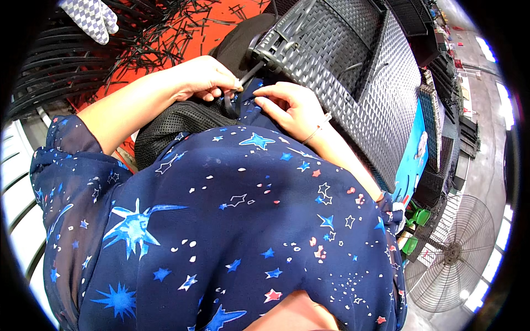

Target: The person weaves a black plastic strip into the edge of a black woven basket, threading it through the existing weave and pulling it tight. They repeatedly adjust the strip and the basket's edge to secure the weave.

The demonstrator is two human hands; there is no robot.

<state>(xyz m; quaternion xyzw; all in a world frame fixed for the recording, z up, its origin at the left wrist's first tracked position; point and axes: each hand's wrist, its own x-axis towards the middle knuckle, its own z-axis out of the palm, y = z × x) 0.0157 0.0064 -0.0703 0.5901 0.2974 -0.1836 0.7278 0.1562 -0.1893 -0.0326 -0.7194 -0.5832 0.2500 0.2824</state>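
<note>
- A navy star-patterned top [248, 182] fills most of the lower part of my feed.
- I see the black woven piece [392, 88] tilted across the upper middle and right, one corner just beyond the hands.
- Past the left forearm [130, 102] I have a red surface [149, 67], scattered with loose black offcuts [165, 39].
- At far right I make out a round wire-guarded fan [451, 254].
- I see the left hand [203, 80] with bent fingers, pinching the long strip [253, 72].
- Near it, the right hand [295, 110] has curled fingers; I cannot tell whether it grips anything.
- A checked glove [88, 19] lies at my upper left.
- The long strip runs from the woven piece's corner to the left hand, then loops downward.
</note>
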